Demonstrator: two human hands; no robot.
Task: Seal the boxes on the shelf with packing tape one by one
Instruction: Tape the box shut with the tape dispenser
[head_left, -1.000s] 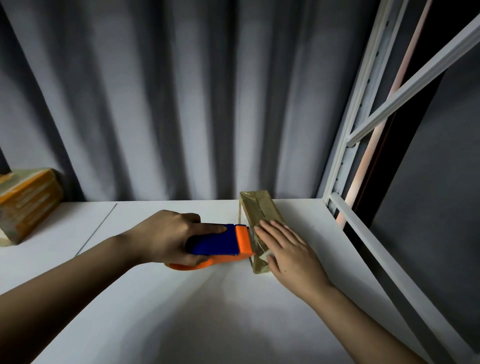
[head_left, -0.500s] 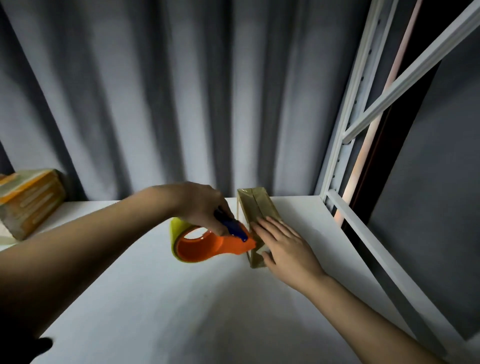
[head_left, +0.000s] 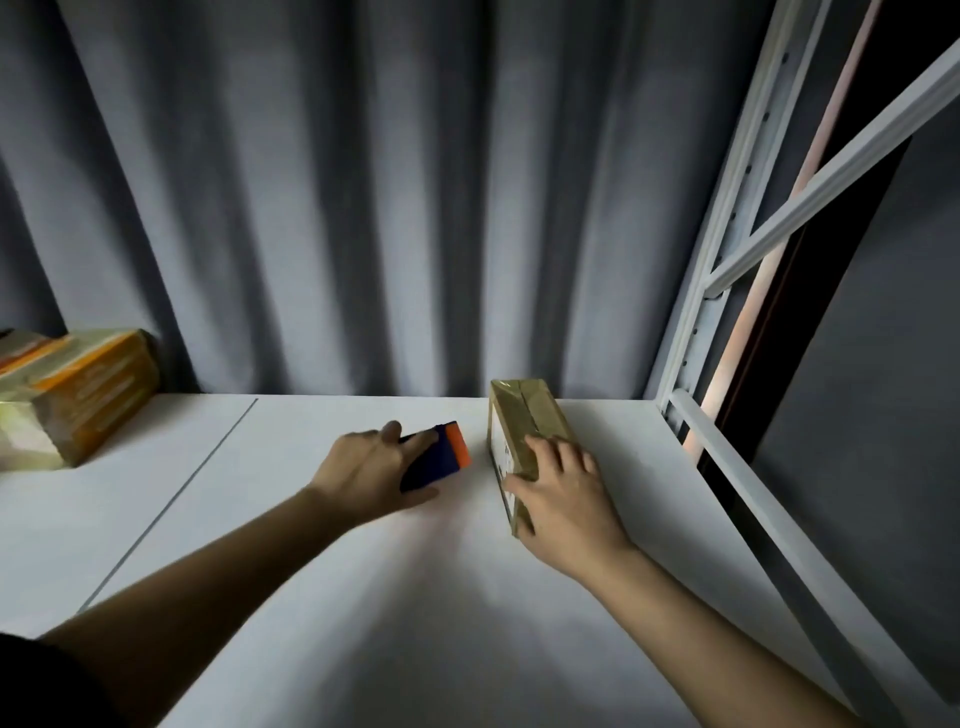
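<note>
A small brown box (head_left: 524, 415) wrapped in shiny tape lies on the white shelf (head_left: 363, 597), long side running away from me. My right hand (head_left: 566, 499) rests on its near end, fingers over the top and thumb on the left side. Left of the box, my left hand (head_left: 369, 467) holds the blue and orange tape dispenser (head_left: 441, 454) down on the shelf surface, a short gap apart from the box. The tape roll is hidden under my hand.
Taped boxes (head_left: 72, 389) with orange stripes are stacked at the far left of the shelf. A grey curtain hangs behind. The white metal shelf frame (head_left: 727, 291) and a low rail (head_left: 769, 519) border the right side.
My left hand has lowered the tape dispenser from the box's near end to the shelf, to the left of the box. My right hand stays on the box.
</note>
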